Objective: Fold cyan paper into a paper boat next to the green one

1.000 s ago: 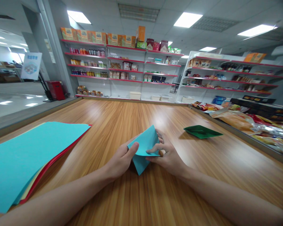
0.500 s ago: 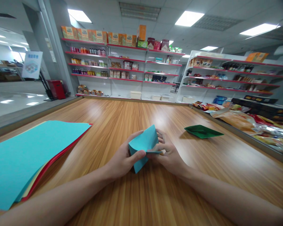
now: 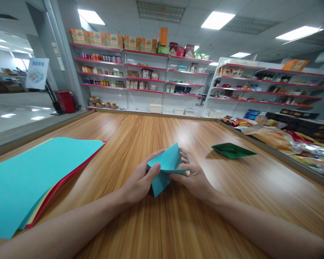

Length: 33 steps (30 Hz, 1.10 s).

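Note:
A folded piece of light blue paper [image 3: 164, 162] is held between my two hands, just above the middle of the wooden table. It has pointed corners and several folded flaps. My left hand [image 3: 144, 176] grips its left side, thumb on the front face and fingers behind. On the right edge, my right hand [image 3: 191, 172] pinches a flap, with the thumb below it and the other fingers partly hidden behind the paper. To the right lies a dark green folded paper shape [image 3: 233, 150], pointed at both ends, apart from my hands.
A stack of coloured paper sheets [image 3: 43, 172], blue on top with cream and red beneath, lies at the left. The wooden table [image 3: 156, 126] has a raised rim. Snack packets [image 3: 280, 138] sit beyond its right edge, and stocked shelves [image 3: 143, 66] stand behind.
My left thumb has lifted off the lower flap and now rests higher on the paper's left side. The front opening of the blue paper looks narrower.

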Tool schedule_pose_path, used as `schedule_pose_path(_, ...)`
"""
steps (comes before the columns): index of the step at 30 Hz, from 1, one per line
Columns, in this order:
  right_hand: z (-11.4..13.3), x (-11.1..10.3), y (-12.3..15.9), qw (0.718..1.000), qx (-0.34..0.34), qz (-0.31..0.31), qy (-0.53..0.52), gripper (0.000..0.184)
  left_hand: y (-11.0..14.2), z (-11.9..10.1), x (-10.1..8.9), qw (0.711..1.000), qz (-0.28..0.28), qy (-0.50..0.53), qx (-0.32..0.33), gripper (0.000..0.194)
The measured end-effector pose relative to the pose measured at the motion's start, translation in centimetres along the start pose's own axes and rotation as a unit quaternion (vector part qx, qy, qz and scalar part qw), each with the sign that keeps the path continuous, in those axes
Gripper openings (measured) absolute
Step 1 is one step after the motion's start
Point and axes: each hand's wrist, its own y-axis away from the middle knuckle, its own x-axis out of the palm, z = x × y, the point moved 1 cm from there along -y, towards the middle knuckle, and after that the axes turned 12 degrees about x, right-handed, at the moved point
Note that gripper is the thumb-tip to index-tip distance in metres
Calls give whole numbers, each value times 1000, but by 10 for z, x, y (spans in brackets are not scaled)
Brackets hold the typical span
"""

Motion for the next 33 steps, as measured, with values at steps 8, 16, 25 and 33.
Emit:
schedule_pose_path(8, -1, 0, 0, 1000, -15, -17, 16, 10, -1, 2, -3, 999, -37, -14, -23, 47)
schedule_pose_path(16, -3, 1, 0, 1000, -15, -15, 14, 11, 1, 3, -2, 999, -40, 3, -17, 48)
schedule_pose_path(25, -1, -1, 0, 999, -18, -15, 31, 8, 0, 9, -3, 995, -60, 70, -50, 47)
schedule_pose_path(33, -1, -3, -2, 999, -15, -24, 39, 13, 0, 8, -2, 991, -86, 65, -73, 46)
